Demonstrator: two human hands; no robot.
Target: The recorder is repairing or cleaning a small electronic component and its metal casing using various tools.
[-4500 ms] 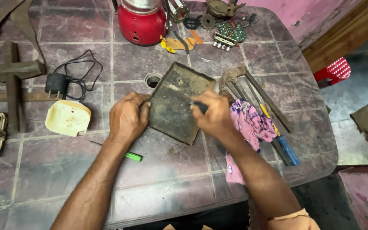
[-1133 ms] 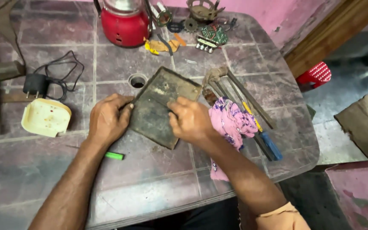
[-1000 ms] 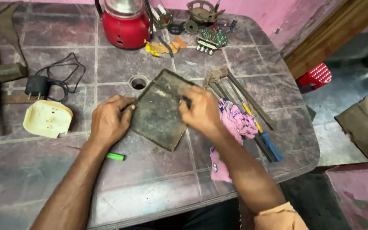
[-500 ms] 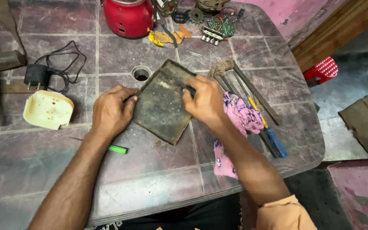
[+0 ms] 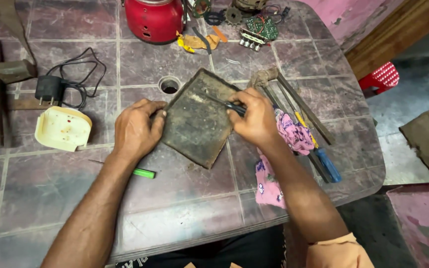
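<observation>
Right hand (image 5: 255, 119) grips a thin dark tool (image 5: 224, 103), tip on the dirty square plate (image 5: 197, 119). Left hand (image 5: 136, 130), fingers curled, clamps the plate's left edge. Pink cloth (image 5: 286, 149) lies right of the plate; green-tipped tool (image 5: 137, 171) below-left.

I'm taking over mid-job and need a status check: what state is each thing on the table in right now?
Dark square plate: flat on the table, tilted diagonal.
Left hand: grip on the plate's left edge.
Right hand: closed on a thin tool.
Thin tool: tip on the plate.
Pink cloth: crumpled, hanging over the table edge.
Blue-handled screwdriver: lying flat, unused.
Black adapter: cord loose.
</observation>
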